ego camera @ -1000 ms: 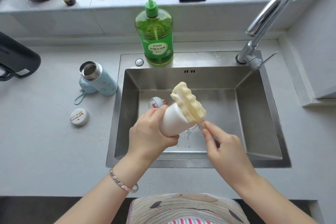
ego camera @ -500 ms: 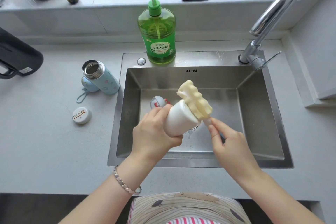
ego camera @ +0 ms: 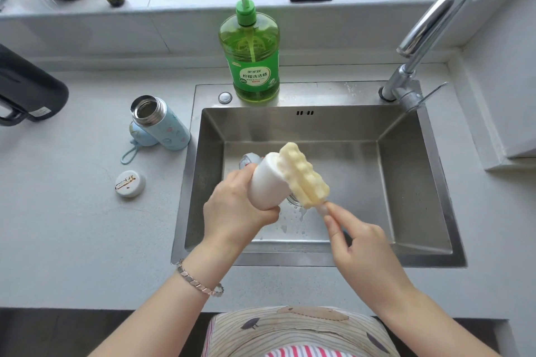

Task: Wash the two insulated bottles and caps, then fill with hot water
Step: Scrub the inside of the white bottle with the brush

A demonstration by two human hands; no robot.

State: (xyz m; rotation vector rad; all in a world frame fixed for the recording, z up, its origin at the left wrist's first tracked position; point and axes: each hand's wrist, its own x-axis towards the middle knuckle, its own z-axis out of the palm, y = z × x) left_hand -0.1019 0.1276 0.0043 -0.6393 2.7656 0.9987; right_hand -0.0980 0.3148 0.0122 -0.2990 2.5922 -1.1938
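Nearest me, both forearms came in from six o'clock over the front rim of the sink point(ego camera: 290, 259); a bracelet point(ego camera: 198, 281) circled the left wrist. The left hand point(ego camera: 235, 211) was curled firmly round the lower body of the white bottle point(ego camera: 266, 187), holding it over the basin, tilted with its mouth toward one o'clock. The right hand point(ego camera: 359, 243), at four o'clock from that bottle, pinched the handle of the sponge brush point(ego camera: 303, 175) between thumb and fingertips, the remaining fingers loosely bent; the yellow sponge head lay outside the bottle, touching its mouth. Just beyond, at eleven o'clock, I saw a red-and-white piece point(ego camera: 248, 160) on the basin floor, mostly hidden. On the counter at nine o'clock of the sink lay a white cap point(ego camera: 130, 183); farther, at ten o'clock, was the blue bottle point(ego camera: 164, 126), uncapped, with a blue cap point(ego camera: 138, 136) touching it. At twelve o'clock stood the soap dispenser point(ego camera: 252, 61); at two o'clock, the faucet point(ego camera: 435, 23).
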